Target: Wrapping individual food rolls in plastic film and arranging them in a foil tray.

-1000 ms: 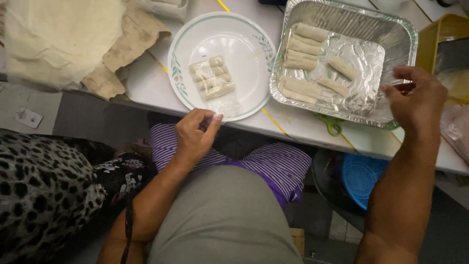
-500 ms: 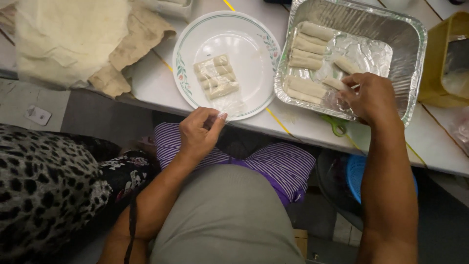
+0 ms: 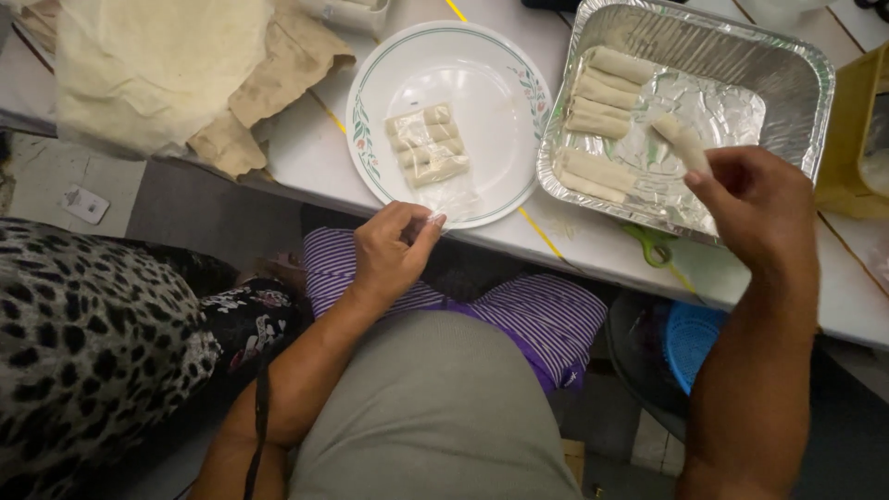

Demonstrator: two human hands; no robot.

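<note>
My right hand holds a pale rolled spring roll by one end, lifted over the foil tray, where several more rolls lie in rows. My left hand hovers at the near rim of a white plate, its fingers pinched on a thin clear wrapper that lies on the plate. Three rolls rest side by side on that plate.
A stack of thin wrapper sheets on brown paper lies at the table's left. A yellow container stands at the right edge. A blue basket sits under the table. Leopard-print fabric is at my left.
My right hand went into the foil tray, took one roll and lifted it. My left hand stayed at the plate's rim.
</note>
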